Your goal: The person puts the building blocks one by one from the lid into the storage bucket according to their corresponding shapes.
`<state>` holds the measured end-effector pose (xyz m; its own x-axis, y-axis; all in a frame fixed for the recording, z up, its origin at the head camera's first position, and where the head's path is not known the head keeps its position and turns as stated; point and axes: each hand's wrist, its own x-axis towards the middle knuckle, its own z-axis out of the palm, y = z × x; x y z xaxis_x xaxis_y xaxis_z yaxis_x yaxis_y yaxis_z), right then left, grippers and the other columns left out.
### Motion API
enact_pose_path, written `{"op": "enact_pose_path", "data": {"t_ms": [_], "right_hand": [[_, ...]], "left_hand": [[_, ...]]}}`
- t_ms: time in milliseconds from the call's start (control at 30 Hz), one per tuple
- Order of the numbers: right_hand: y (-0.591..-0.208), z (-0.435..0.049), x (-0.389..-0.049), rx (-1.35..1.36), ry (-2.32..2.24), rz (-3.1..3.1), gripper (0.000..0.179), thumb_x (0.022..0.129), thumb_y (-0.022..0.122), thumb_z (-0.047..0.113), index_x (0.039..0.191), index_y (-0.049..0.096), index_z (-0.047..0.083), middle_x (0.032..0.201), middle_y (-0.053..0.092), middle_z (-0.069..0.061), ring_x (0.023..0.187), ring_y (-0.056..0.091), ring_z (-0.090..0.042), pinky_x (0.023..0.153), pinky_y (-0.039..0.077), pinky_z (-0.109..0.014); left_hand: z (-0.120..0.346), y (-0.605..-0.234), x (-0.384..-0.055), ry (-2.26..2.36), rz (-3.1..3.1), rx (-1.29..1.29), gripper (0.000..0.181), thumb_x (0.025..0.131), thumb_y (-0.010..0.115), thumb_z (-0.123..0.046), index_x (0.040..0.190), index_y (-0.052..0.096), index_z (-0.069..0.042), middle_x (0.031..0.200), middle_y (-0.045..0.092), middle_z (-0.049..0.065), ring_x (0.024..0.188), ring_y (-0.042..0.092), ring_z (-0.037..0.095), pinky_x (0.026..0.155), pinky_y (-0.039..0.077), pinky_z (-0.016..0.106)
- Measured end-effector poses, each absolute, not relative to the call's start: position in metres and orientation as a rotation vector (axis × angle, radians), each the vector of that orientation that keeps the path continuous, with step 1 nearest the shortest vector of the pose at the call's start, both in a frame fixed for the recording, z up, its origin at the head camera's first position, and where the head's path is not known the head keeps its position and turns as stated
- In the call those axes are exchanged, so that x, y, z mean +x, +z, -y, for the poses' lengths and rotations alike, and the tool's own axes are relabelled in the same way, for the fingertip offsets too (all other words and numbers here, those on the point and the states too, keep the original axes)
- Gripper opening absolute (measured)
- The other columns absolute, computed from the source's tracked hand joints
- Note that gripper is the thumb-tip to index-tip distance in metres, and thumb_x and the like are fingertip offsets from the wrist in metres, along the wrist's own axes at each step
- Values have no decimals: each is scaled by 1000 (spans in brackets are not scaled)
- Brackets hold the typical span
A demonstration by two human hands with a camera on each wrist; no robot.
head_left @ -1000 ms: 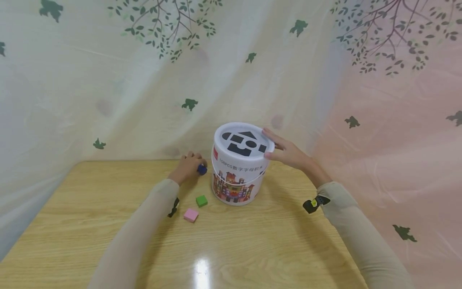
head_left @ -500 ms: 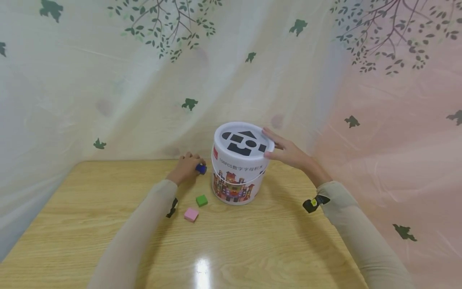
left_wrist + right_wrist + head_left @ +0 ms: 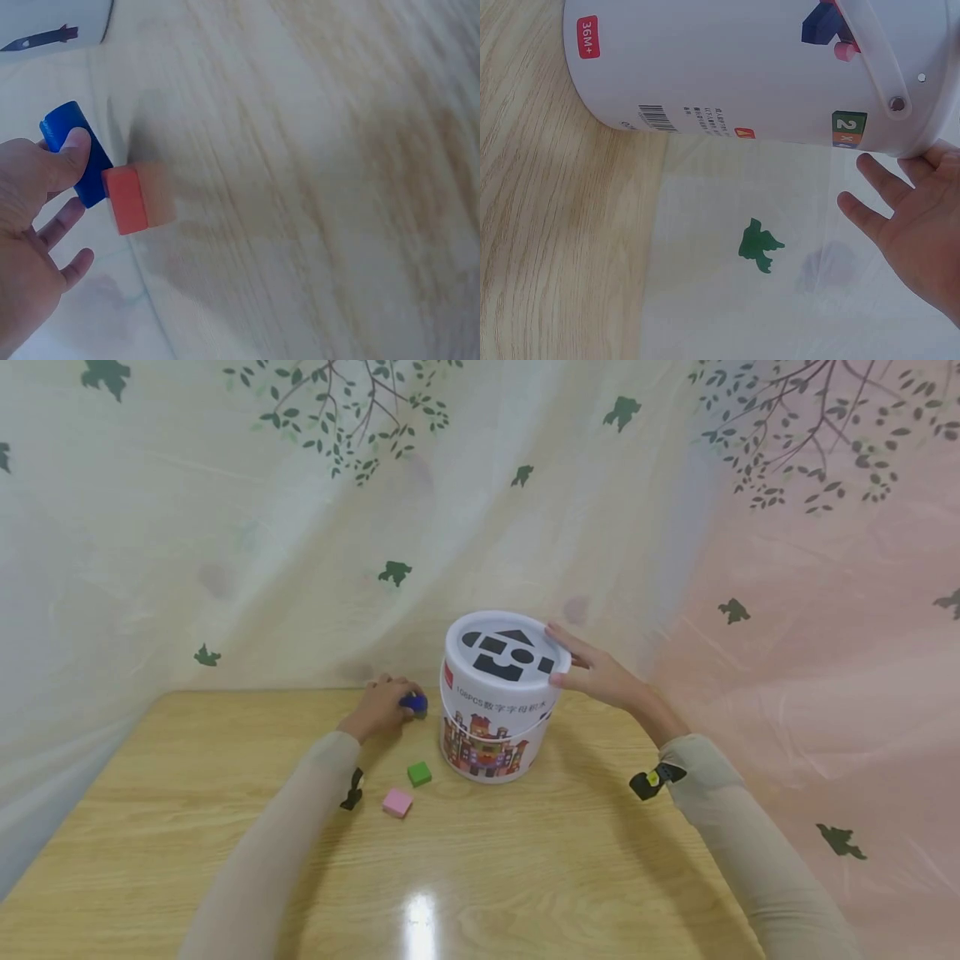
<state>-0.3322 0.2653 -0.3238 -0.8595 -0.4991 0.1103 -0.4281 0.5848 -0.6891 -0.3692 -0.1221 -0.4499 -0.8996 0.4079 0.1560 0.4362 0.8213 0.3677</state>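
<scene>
The left hand (image 3: 386,703) is grasping the blue block (image 3: 79,154), its thumb pressing on the block's side, just left of the bucket (image 3: 491,727). In the left wrist view a red block (image 3: 126,199) is showing right beside the blue one; I cannot tell whether they are touching. The right hand (image 3: 600,677) is resting on the bucket's lid rim, fingers extending loosely, thumb spreading apart. The bucket is standing upright on the bench (image 3: 525,877). Near its base, green (image 3: 419,774) and pink (image 3: 397,803) blocks are lying close together.
</scene>
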Motion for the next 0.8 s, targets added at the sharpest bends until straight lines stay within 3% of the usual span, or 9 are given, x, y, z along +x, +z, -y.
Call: {"op": "enact_pose_path", "data": {"t_ms": [267, 533, 800], "right_hand": [[-323, -266, -332, -827, -1115, -2716, 84, 96, 69, 39, 163, 19, 32, 173, 6, 7, 153, 29, -42, 118, 31, -63], [-323, -264, -331, -812, -1114, -2714, 83, 96, 68, 41, 163, 20, 34, 173, 5, 7, 153, 27, -41, 118, 31, -64], [-322, -264, -330, -808, -1127, -2712, 83, 96, 68, 40, 163, 20, 34, 173, 6, 8, 153, 28, -41, 117, 31, -64]], "left_hand": [[131, -447, -371, -797, 2906, -658, 40, 94, 70, -15, 132, 62, -7, 130, 67, 18, 123, 53, 40, 110, 35, 61], [136, -445, -369, -917, 2781, -741, 40, 92, 73, -10, 129, 63, 1, 120, 70, 23, 113, 63, 41, 101, 48, 56], [137, -430, -356, -1160, 2767, -672, 43, 93, 73, -13, 132, 60, -1, 126, 67, 22, 119, 61, 40, 103, 49, 56]]}}
